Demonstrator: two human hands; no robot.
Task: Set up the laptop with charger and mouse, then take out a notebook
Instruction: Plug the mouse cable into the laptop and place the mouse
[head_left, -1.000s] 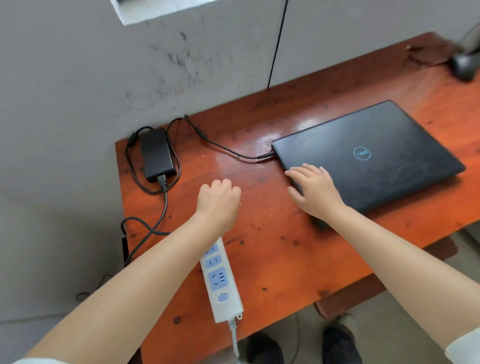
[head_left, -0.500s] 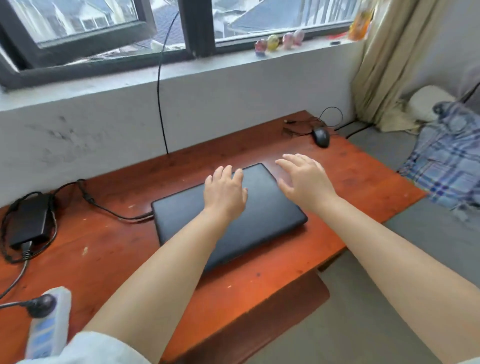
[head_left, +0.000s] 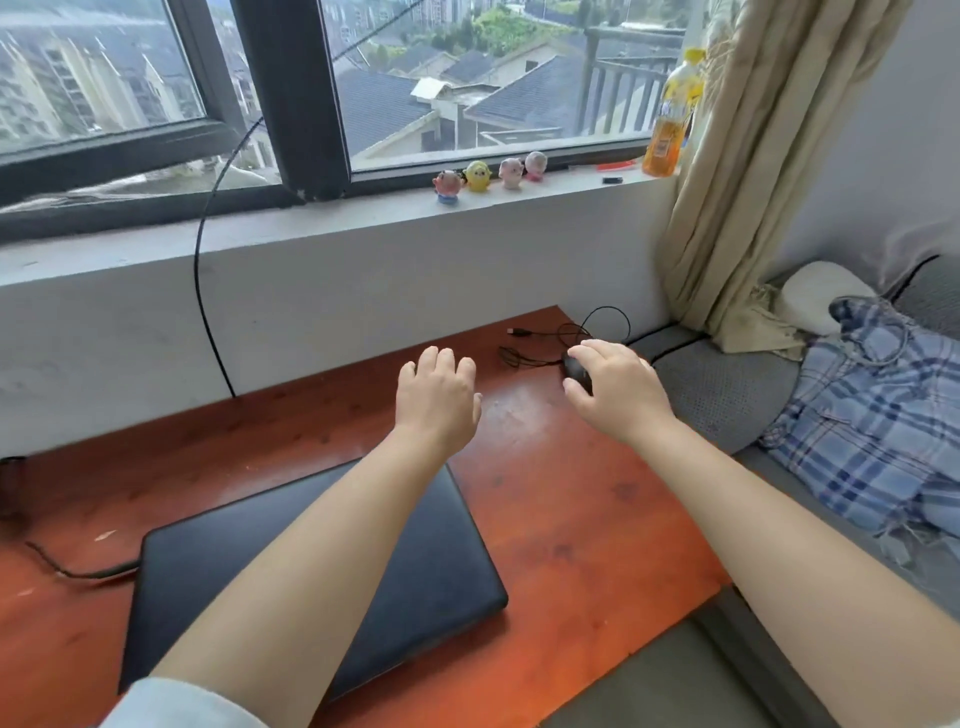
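Mouse step now: your right hand (head_left: 618, 395) is curling over the black mouse (head_left: 575, 370), not yet clearly gripping; your left hand (head_left: 439, 400) hovers open and empty beside it. Next, you'll likely need its loose cable (head_left: 540, 356), beyond your left fingertips, run to the closed laptop (head_left: 415, 561) under your left forearm.

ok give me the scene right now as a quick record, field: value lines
surface: red-brown wooden table under a window
laptop: black laptop, lid closed, flat on the table
charger cable: black cable runs to the laptop's left side
mouse: black mouse at the far right of the table, its cord loose beside it
right hand: right hand on the mouse
left hand: left hand over bare table, empty
notebook: none in view
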